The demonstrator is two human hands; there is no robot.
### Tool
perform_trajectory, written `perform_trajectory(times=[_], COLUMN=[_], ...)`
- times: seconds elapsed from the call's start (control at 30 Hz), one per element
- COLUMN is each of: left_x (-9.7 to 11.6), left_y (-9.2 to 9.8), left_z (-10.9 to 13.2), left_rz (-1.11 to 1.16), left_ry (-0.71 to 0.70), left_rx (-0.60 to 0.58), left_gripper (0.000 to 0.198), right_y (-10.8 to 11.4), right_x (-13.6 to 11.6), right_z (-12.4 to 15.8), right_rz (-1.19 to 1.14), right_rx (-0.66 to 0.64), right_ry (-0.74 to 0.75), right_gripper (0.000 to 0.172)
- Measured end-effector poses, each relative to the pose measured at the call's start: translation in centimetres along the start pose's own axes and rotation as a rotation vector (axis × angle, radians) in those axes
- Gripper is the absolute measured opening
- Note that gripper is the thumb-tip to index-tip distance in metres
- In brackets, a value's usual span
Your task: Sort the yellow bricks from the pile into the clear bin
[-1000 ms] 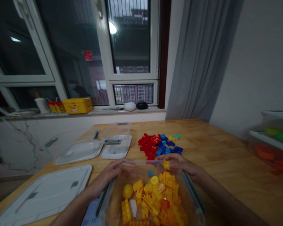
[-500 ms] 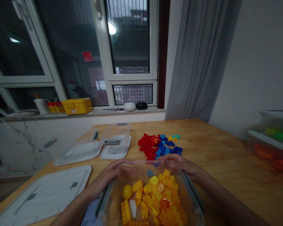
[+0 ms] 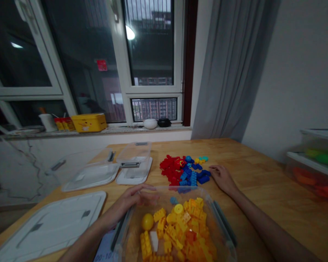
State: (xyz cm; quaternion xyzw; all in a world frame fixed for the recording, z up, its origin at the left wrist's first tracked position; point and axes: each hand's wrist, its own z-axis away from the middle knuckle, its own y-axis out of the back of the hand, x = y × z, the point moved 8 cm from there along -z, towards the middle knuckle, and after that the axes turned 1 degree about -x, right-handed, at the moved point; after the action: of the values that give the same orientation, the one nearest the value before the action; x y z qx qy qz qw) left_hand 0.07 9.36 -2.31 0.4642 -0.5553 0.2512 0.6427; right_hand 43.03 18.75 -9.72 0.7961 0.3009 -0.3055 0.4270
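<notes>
A clear plastic box (image 3: 211,198) with grey side latches stands in front of me. Yellow toy bricks (image 3: 196,218) lie in it, along with a yellow ball (image 3: 147,221), a white piece (image 3: 154,241) and an orange-red one (image 3: 191,236). My left hand (image 3: 138,198) is closed over the box's far left rim. My right hand (image 3: 222,178) rests on the table beyond the box, fingers stretched toward the dark blue bricks (image 3: 203,177) and close against their right edge. Blue bricks sit beside a heap of red bricks (image 3: 172,167).
Two clear boxes, one a small box (image 3: 133,153), stand with white lids at the back left. A large white lid (image 3: 54,225) lies at left. Stacked boxes (image 3: 314,167) with coloured pieces stand at right. A device with lit digits (image 3: 105,251) is partly under the box.
My right hand has left the box's far right rim and moved forward and right to the blue bricks. Some blue bricks have shifted slightly. My left hand stays on the rim.
</notes>
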Motion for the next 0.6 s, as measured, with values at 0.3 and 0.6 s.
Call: perform_trajectory(times=[0.3, 0.6], left_x=[-1.0, -1.0], left_y=[0.3, 0.1], left_z=[-0.7, -0.8], left_rz=[-0.027, -0.014], left_ry=[-0.009, -0.034], left_rx=[-0.010, -0.031], left_gripper=[0.040, 0.039], right_y=[-1.2, -4.0], right_x=[4.4, 4.1], right_z=[-3.8, -4.3], right_rz=[0.308, 0.504], right_rx=[0.006, -0.181], right_ry=[0.037, 0.162], right_gripper=[0.041, 0.054])
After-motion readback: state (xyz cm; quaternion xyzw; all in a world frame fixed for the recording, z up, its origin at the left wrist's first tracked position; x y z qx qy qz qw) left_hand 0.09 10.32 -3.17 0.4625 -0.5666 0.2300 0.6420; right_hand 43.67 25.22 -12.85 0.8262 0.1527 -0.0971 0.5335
